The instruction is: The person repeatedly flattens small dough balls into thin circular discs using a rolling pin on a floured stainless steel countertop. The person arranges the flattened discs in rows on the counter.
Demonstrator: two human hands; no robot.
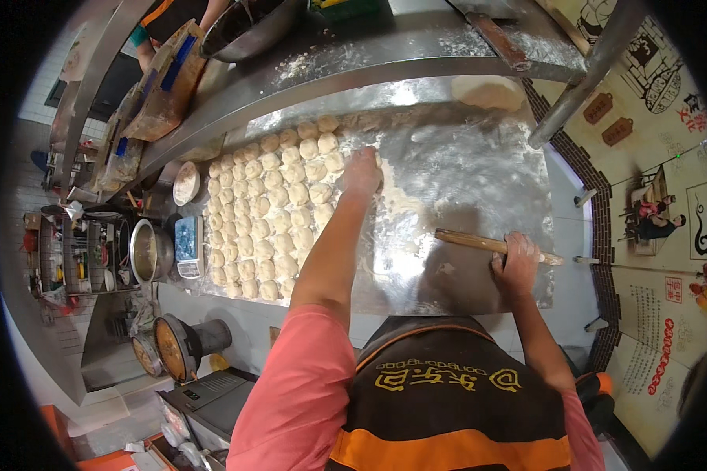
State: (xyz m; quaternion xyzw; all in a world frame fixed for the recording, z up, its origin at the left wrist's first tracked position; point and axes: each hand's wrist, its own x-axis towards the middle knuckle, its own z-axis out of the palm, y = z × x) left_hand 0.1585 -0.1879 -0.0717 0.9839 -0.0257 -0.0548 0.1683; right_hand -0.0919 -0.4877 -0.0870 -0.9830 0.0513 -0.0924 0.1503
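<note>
My right hand (517, 265) is wrapped round a wooden rolling pin (467, 239), held over the near right part of the floured metal worktop (487, 177). Many small round dough pieces (279, 196) lie in close rows on the left half of the worktop. At the right edge of those rows, my left hand (362, 173) reaches down with its fingers curled; what lies under them is hidden. Loose flour (401, 208) is scattered to the right of that hand. A large smooth lump of dough (487, 92) rests at the far right.
A digital scale (189, 245), a white bowl (186, 183) and a metal basin (149, 250) stand left of the dough. A steel shelf (353, 74) crosses the far side, its post (581, 82) at right. Another person's arm (212, 14) shows far left.
</note>
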